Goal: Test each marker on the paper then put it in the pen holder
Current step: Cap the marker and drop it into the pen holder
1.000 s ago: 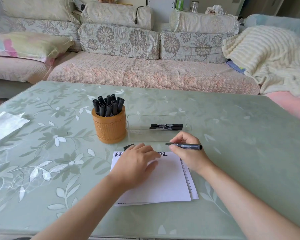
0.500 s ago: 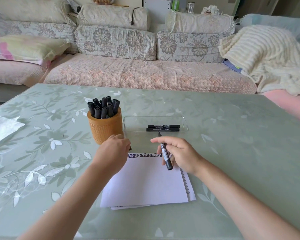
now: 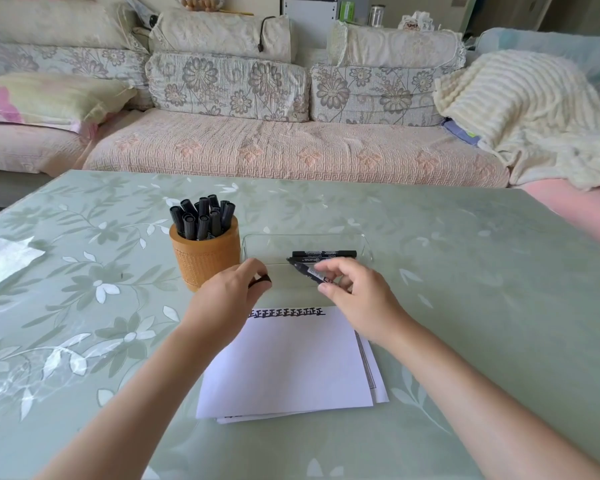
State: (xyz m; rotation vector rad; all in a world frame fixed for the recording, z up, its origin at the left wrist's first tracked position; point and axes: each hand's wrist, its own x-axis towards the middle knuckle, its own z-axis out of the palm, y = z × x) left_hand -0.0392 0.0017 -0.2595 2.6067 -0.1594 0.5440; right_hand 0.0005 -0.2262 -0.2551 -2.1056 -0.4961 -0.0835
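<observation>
R hand (image 3: 357, 296) pinches a slim black marker (image 3: 309, 271) btw thumb & curled fingers (image 3: 329, 268), pointed end aimed up-left at the near rim of a clear, shallow plastic tray (image 3: 364, 244) w/ rounded corners; a second marker (image 3: 324, 253) lies flat inside it. L hand (image 3: 229, 292) pinches a small black piece, prob. the cap (image 3: 261, 280), just beside the pen holder (image 3: 205, 258), a round orange-brown cup w/ a woven-looking skin, packed w/ upright capped markers (image 3: 201, 216). The paper (image 3: 288, 362), a loose stack of smooth white sheets w/ edges fanned at right & bottom, lies flat near me; a row of black test marks (image 3: 286, 312) runs along its far edge. Room to move: the bench (image 3: 465, 271) runs wide right of the tray & left of the holder, w/ a crinkly pale sheet (image 3: 4, 258) at its left edge. Bench top is glossy pale green w/ white leaf-and-flower print. Behind it, a sofa (image 3: 291, 150) w/ quilted pink seat cover & floral cushions; a ribbed cream blanket (image 3: 527, 109) is heaped at right.
</observation>
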